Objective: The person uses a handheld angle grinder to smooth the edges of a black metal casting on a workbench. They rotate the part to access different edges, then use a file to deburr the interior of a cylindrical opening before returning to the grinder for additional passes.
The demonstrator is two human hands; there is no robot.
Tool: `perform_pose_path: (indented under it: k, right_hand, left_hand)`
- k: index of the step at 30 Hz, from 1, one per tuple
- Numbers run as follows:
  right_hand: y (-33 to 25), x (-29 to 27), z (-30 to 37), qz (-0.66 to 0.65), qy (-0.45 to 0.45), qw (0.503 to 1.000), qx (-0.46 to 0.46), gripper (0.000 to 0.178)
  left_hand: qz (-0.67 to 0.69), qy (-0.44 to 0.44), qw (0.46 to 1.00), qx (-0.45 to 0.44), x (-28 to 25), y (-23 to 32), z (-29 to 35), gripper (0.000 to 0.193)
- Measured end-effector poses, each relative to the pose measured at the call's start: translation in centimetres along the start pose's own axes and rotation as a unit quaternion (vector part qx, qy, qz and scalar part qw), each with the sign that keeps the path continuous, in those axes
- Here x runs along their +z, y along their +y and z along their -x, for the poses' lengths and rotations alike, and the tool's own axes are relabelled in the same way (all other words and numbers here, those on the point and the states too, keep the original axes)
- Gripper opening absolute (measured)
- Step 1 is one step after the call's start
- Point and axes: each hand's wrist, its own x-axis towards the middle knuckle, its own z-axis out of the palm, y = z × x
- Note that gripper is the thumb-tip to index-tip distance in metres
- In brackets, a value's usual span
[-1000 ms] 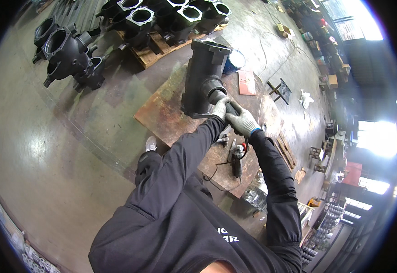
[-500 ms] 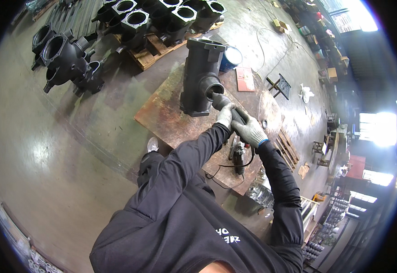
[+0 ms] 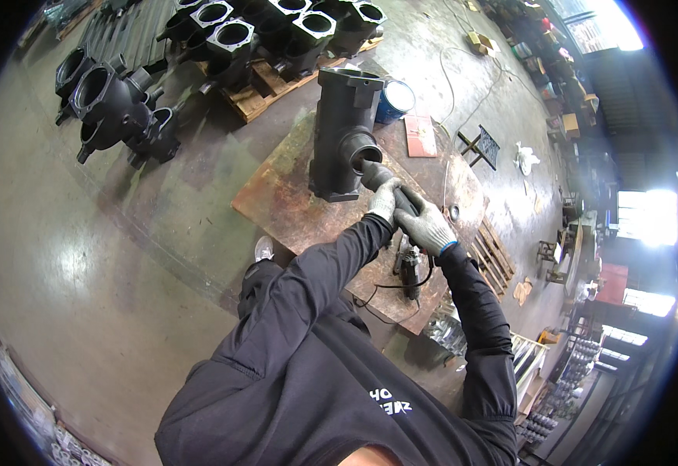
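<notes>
A black cast-metal valve body (image 3: 337,120) stands upright on the rust-stained metal table (image 3: 277,194). Its round side port faces me. In both gloved hands I hold a dark, straight power grinder (image 3: 375,175), whose front end reaches into that port; the tip is hidden inside. My left hand (image 3: 384,201) is closed around the grinder nearer the port. Behind it, my right hand (image 3: 429,227) wraps the rear of the tool. Below my right hand, a second corded power tool (image 3: 410,275) lies on the table.
A blue bucket (image 3: 395,99) is behind the valve body, beside a red-and-white sheet (image 3: 420,136). More black castings (image 3: 230,46) crowd a wooden pallet (image 3: 252,101) at the back, and others (image 3: 113,109) stand on the floor at left. A black stool (image 3: 482,147) is beyond the table.
The view has shifted very slightly. My hands and the grinder keep nearly the same place at the port.
</notes>
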Motion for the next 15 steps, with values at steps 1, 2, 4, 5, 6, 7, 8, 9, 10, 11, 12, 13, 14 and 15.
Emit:
perform_pose_path:
  k: [1,2,4,5,6,7,8,9,10,11,12,13,14,15]
  right_hand:
    - [0.1,0.2,-0.8,0.014,0.004,1.000,0.019,0.072]
    - [0.3,0.5,-1.5,-0.016,-0.001,1.000,0.013,0.072]
    - [0.3,1.0,-3.1,-0.019,-0.003,1.000,0.016,0.074]
    - [0.3,1.2,-3.8,-0.012,0.000,1.000,0.028,0.075]
    - [0.2,1.3,-4.5,-0.020,-0.010,1.000,0.021,0.075]
    - [0.1,1.3,-5.1,-0.023,-0.023,0.999,0.037,0.075]
    - [0.0,1.2,-5.4,-0.025,-0.035,0.998,0.054,0.076]
    - [-0.1,1.1,-5.6,-0.027,-0.025,0.999,0.034,0.076]
    - [-0.1,1.0,-5.5,-0.029,-0.014,0.999,0.018,0.075]
    - [-0.1,0.9,-5.5,-0.037,-0.021,0.999,0.027,0.075]
    - [0.0,0.8,-5.3,-0.047,-0.029,0.998,0.044,0.075]
    - [0.1,0.8,-5.0,-0.054,-0.032,0.997,0.045,0.075]
    - [0.3,0.9,-4.7,-0.062,-0.036,0.996,0.051,0.075]
    - [0.4,1.0,-4.5,-0.070,-0.042,0.995,0.056,0.074]
  left_hand:
    - [-0.001,0.001,1.000,0.018,0.1,0.4,-0.5,0.050]
    - [0.009,-0.008,1.000,-0.006,-0.1,1.0,-1.1,0.048]
    - [-0.010,0.006,0.999,-0.033,-0.4,2.4,-2.6,0.048]
    - [-0.019,-0.013,1.000,0.010,-0.5,2.5,-3.0,0.050]
    - [-0.039,-0.013,0.999,-0.007,-0.8,3.2,-3.7,0.050]
    - [-0.060,-0.002,0.998,-0.021,-0.9,3.7,-4.4,0.051]
    - [-0.027,-0.032,0.998,-0.036,-0.9,3.7,-4.8,0.054]
    - [-0.033,-0.017,0.999,-0.026,-0.8,3.7,-5.3,0.054]
    - [-0.041,-0.002,0.999,-0.020,-0.9,3.7,-5.7,0.055]
    - [-0.050,0.010,0.998,-0.023,-1.0,3.5,-6.0,0.055]
    - [-0.067,0.006,0.998,-0.009,-1.1,3.3,-6.2,0.057]
    - [-0.078,0.009,0.997,0.000,-1.2,3.1,-6.3,0.057]
    - [-0.088,0.003,0.996,0.004,-1.5,2.9,-6.3,0.058]
    - [-0.102,0.013,0.995,0.013,-1.6,2.9,-6.2,0.058]
